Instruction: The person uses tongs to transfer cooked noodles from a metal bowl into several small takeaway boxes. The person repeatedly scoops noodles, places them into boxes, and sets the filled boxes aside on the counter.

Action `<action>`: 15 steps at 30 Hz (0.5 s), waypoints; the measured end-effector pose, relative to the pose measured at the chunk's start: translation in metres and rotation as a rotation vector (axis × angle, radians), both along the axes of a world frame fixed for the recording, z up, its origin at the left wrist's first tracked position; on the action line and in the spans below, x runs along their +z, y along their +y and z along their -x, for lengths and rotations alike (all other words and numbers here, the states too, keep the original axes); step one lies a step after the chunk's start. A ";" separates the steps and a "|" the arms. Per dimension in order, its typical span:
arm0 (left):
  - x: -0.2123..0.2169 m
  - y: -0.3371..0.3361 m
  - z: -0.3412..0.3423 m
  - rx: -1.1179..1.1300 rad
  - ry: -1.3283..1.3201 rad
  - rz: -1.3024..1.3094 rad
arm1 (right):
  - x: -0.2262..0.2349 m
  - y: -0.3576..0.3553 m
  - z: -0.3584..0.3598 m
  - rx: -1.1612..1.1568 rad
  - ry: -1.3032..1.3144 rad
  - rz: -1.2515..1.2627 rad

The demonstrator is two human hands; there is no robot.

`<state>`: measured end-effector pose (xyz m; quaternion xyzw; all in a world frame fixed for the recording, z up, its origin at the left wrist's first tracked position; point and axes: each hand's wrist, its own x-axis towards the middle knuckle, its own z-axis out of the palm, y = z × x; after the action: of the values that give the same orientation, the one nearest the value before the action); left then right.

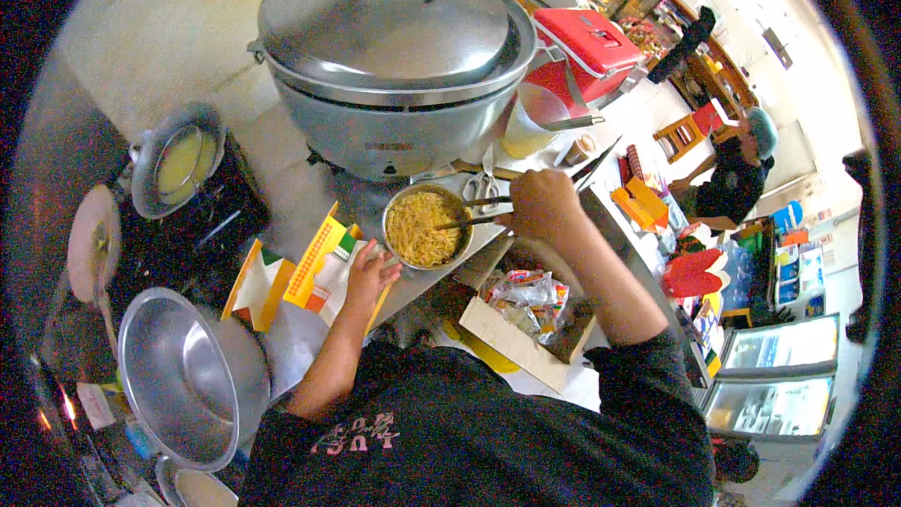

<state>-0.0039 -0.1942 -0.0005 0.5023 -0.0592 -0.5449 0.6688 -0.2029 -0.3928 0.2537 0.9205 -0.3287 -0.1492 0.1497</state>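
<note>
A round metal bowl [388,237] full of yellow noodles [424,230] stands at the edge of the metal counter. My left hand [372,274] is at the bowl's left side, fingers curled against it near the rim. My right hand [544,207] is closed around dark tongs [488,210], whose two tips reach into the noodles from the right. Open yellow and white cardboard boxes [324,268] stand just left of my left hand. Behind the bowl lie scissors [483,178] and a wooden-handled utensil.
A large lidded metal pot [394,103] fills the counter's back. A red cooler [587,52] and a plastic jug [535,122] stand to its right. At left are a wok [141,174] and a big metal basin [178,376]. A carton of packets [507,333] sits below. Another person [737,174] stands at far right.
</note>
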 end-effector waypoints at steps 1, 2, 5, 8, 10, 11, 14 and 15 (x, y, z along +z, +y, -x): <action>0.005 0.005 0.001 -0.016 -0.008 -0.014 | -0.015 0.008 -0.007 -0.062 -0.038 -0.014; 0.009 0.010 -0.001 -0.088 -0.078 -0.036 | -0.032 0.021 -0.014 -0.068 -0.079 -0.109; 0.024 0.032 -0.016 -0.289 -0.291 -0.122 | -0.050 0.023 -0.018 -0.080 -0.109 -0.139; 0.039 0.078 -0.027 -0.446 -0.536 -0.205 | -0.037 0.003 -0.005 -0.115 -0.150 -0.094; 0.049 0.108 -0.033 -0.490 -0.545 -0.263 | -0.028 -0.013 0.005 -0.139 -0.158 -0.113; 0.052 0.121 -0.033 -0.521 -0.511 -0.303 | -0.030 -0.017 0.008 -0.137 -0.171 -0.036; 0.054 0.144 -0.032 -0.596 -0.615 -0.652 | -0.038 -0.027 0.013 -0.021 -0.020 -0.288; 0.052 0.146 -0.032 -0.561 -0.634 -0.699 | -0.041 -0.028 0.014 0.045 0.062 -0.328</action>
<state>0.0286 -0.0480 0.0517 0.7992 -0.2048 -0.5114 0.2404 -0.2172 -0.4209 0.2124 0.9347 -0.2745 -0.2257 0.0107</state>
